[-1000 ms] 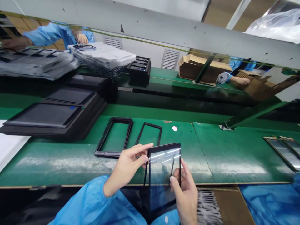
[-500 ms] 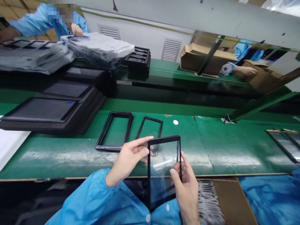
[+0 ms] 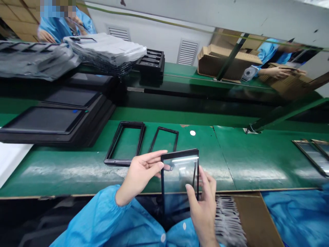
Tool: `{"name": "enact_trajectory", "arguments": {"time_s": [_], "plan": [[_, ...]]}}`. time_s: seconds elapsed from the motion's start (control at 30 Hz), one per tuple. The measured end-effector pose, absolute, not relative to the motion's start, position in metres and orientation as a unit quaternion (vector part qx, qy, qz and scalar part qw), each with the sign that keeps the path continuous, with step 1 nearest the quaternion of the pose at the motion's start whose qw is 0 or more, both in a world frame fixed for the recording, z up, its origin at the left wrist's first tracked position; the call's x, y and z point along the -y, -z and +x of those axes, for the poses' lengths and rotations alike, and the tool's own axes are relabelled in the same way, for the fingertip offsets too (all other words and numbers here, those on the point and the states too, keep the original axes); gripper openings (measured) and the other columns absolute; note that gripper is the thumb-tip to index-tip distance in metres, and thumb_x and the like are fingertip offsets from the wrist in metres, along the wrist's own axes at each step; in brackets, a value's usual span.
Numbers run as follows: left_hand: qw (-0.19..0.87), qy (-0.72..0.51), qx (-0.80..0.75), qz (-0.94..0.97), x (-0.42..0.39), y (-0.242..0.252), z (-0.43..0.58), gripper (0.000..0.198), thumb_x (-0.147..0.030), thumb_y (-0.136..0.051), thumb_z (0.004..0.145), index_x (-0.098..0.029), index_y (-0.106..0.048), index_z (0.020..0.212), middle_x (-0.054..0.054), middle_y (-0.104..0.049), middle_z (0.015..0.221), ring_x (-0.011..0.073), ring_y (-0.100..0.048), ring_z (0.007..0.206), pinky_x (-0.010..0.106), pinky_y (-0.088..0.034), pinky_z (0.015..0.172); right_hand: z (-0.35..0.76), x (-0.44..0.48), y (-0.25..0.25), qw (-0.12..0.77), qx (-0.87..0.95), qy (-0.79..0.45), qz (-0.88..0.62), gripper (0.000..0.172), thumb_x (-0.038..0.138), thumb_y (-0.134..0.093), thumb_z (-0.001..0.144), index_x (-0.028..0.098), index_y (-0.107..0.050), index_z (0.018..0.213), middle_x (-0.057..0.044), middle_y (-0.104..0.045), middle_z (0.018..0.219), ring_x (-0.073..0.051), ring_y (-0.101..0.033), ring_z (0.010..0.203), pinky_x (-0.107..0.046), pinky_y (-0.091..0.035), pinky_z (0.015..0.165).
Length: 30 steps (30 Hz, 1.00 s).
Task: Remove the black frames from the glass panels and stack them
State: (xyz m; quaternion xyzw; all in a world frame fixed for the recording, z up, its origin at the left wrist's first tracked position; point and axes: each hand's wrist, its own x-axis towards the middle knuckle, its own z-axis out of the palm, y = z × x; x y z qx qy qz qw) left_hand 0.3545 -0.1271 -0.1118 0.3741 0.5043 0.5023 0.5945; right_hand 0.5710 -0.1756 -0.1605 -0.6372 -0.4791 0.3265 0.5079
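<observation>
Between both hands is a tablet glass panel [image 3: 177,185] with a black border, see-through in the middle and tilted toward me above the bench's front edge. My left hand [image 3: 144,175] pinches its upper left edge between thumb and fingers. Along the right edge, my right hand [image 3: 203,202] grips the panel, thumb on its face and fingers behind. Just beyond lies one thin black frame [image 3: 168,130], its near part hidden by the panel and my left fingers. To its left is a small stack of black frames [image 3: 110,161].
Dark panels [image 3: 38,120] lie on stacked black foam trays [image 3: 84,137] at left. Bagged sheets [image 3: 110,48] and black trays [image 3: 153,60] sit on the far shelf, near a co-worker [image 3: 61,27]. A green post [image 3: 277,115] rises at right, near more panels [image 3: 312,156].
The panel in my hands has tilted slightly, and the light reflection has moved to its top. My grip stays much the same. The co-worker at upper left has drawn both hands in.
</observation>
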Motion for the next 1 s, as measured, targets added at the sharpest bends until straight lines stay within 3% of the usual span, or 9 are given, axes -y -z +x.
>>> {"name": "enact_trajectory", "arguments": {"time_s": [0.1,0.2,0.27,0.33,0.7,0.8,0.87,0.9,1.0], "plan": [[0.576,-0.484,-0.516,0.410,0.131,0.103,0.353,0.039,-0.026,-0.083,0.082,-0.013,-0.082,0.119,0.010,-0.084,0.079,0.0233,-0.082,0.076,0.021,-0.062,0.058,0.582,0.163,0.146,0.521,0.473,-0.363,-0.611,0.055,0.040,-0.072,0.090,0.035,-0.064,0.144,-0.009,-0.063,0.150,-0.030,-0.063,0.133,-0.049,-0.049,0.115],[0.577,-0.463,-0.512,0.437,0.136,0.097,0.352,0.038,-0.024,-0.082,0.082,-0.014,-0.083,0.118,0.010,-0.084,0.078,0.0233,-0.082,0.074,0.021,-0.063,0.058,0.592,0.150,0.128,0.517,0.425,-0.468,-0.577,0.046,0.044,-0.066,0.095,0.026,-0.071,0.137,-0.010,-0.085,0.107,-0.026,-0.080,0.095,-0.041,-0.063,0.092],[0.574,-0.457,-0.512,0.446,0.138,0.098,0.351,0.037,-0.025,-0.082,0.082,-0.016,-0.083,0.118,0.010,-0.084,0.077,0.0238,-0.082,0.073,0.023,-0.064,0.059,0.594,0.144,0.119,0.513,0.418,-0.481,-0.575,0.040,0.047,-0.071,0.092,0.023,-0.078,0.123,-0.007,-0.085,0.077,-0.025,-0.081,0.074,-0.038,-0.065,0.080],[0.568,-0.461,-0.512,0.450,0.139,0.101,0.351,0.036,-0.027,-0.082,0.082,-0.018,-0.084,0.117,0.009,-0.084,0.076,0.0244,-0.082,0.073,0.024,-0.064,0.060,0.593,0.141,0.114,0.517,0.414,-0.477,-0.577,0.034,0.048,-0.075,0.088,0.023,-0.082,0.110,-0.004,-0.082,0.066,-0.024,-0.080,0.069,-0.037,-0.065,0.077],[0.562,-0.441,-0.528,0.460,0.142,0.119,0.342,0.038,-0.039,-0.083,0.083,-0.023,-0.085,0.118,0.010,-0.083,0.075,0.0286,-0.080,0.068,0.031,-0.066,0.057,0.581,0.143,0.103,0.545,0.377,-0.479,-0.576,0.032,0.052,-0.079,0.083,0.021,-0.081,0.091,-0.006,-0.084,0.069,-0.022,-0.079,0.057,-0.033,-0.067,0.060],[0.467,-0.419,-0.543,0.558,0.141,0.112,0.346,0.032,-0.036,-0.076,0.089,-0.028,-0.085,0.119,0.012,-0.084,0.108,0.0317,-0.081,0.095,0.037,-0.068,0.080,0.577,0.143,0.104,0.535,0.392,-0.492,-0.564,0.028,0.048,-0.078,0.086,0.022,-0.082,0.092,-0.006,-0.084,0.071,-0.022,-0.080,0.059,-0.033,-0.068,0.063],[0.372,-0.379,-0.535,0.657,0.140,0.103,0.352,0.036,-0.034,-0.077,0.087,-0.034,-0.082,0.123,0.008,-0.070,0.144,0.0350,-0.071,0.124,0.041,-0.060,0.104,0.570,0.143,0.107,0.517,0.414,-0.516,-0.543,0.025,0.046,-0.079,0.085,0.022,-0.082,0.094,-0.005,-0.084,0.070,-0.023,-0.081,0.062,-0.033,-0.068,0.064],[0.348,-0.352,-0.519,0.697,0.139,0.098,0.356,0.043,-0.032,-0.079,0.086,-0.037,-0.079,0.129,0.006,-0.065,0.151,0.0351,-0.068,0.129,0.042,-0.056,0.109,0.567,0.143,0.108,0.508,0.423,-0.534,-0.527,0.026,0.045,-0.081,0.082,0.023,-0.082,0.095,-0.004,-0.084,0.069,-0.023,-0.081,0.063,-0.033,-0.068,0.064],[0.412,-0.273,-0.463,0.736,0.136,0.089,0.363,0.062,-0.029,-0.075,0.089,-0.040,-0.063,0.148,0.005,-0.079,0.127,0.0297,-0.079,0.105,0.035,-0.062,0.094,0.567,0.142,0.112,0.480,0.438,-0.584,-0.486,0.029,0.046,-0.083,0.079,0.025,-0.082,0.098,-0.002,-0.085,0.073,-0.024,-0.082,0.066,-0.034,-0.067,0.066]]}}
